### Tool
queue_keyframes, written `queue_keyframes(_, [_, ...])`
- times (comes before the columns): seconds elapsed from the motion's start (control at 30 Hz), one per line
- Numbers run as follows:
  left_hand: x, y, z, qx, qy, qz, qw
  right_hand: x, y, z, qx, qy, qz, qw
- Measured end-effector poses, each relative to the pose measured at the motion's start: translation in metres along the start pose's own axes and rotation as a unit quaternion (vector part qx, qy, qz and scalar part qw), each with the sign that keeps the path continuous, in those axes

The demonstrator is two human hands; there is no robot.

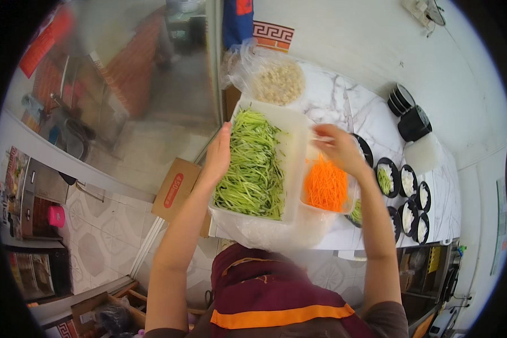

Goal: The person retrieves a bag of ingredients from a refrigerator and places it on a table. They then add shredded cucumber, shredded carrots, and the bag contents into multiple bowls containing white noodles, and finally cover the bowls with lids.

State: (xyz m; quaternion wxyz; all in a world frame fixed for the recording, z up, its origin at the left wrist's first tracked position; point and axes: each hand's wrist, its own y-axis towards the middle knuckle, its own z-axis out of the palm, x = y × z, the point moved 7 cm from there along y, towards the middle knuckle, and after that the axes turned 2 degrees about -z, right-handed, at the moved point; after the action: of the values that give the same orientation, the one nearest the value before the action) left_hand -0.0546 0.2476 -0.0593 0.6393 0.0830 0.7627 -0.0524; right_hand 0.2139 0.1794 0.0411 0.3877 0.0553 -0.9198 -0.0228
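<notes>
A rectangular plastic tub (293, 169) stands before me with a heap of shredded cucumber (251, 169) along its left side. My left hand (219, 152) rests against the tub's left wall, its fingers fairly straight. To the right, a smaller clear container (350, 205) holds shredded carrot (326, 186). Over that container's far end is my right hand (336, 145), blurred, with fingers bent near the tub's right edge; whether it holds something is unclear. Black bowls stand to the right, one (388, 177) with white food and green shreds, others with white food.
A plastic bag (245, 63) lies partly over a container of pale, chopped food (279, 82) at the back. Stacked black bowls (414, 122) stand by the wall on the marble-patterned table (327, 95). A cardboard box (175, 190) is left of the table, beside a glass partition.
</notes>
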Motion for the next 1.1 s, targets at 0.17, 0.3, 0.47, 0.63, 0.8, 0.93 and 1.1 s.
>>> queue_keyframes(0.17, [-0.014,-0.006,-0.001,-0.005,0.013,-0.007,1.0,0.032,0.106,0.112,0.24,-0.132,-0.114,0.955])
queue_keyframes(0.3, [-0.011,-0.005,0.0,0.002,0.013,-0.003,1.0,0.038,0.126,0.133,0.308,-0.183,-0.081,0.93])
queue_keyframes(0.47, [-0.014,-0.007,0.0,0.002,0.02,0.001,1.0,0.043,0.123,0.145,0.342,-0.254,-0.078,0.901])
queue_keyframes(0.63, [-0.011,-0.006,-0.002,0.0,0.033,-0.001,0.999,0.045,0.115,0.158,0.282,-0.32,-0.129,0.895])
queue_keyframes(0.8, [-0.01,-0.005,-0.001,-0.001,0.033,0.006,0.999,0.05,0.109,0.164,0.194,-0.295,-0.184,0.917])
queue_keyframes(0.93, [-0.01,-0.004,-0.001,-0.007,0.027,0.013,1.0,0.041,0.107,0.165,0.142,-0.291,-0.192,0.926])
queue_keyframes(1.1, [-0.009,-0.003,0.0,-0.005,0.022,0.013,1.0,0.037,0.112,0.151,0.141,-0.261,-0.138,0.945])
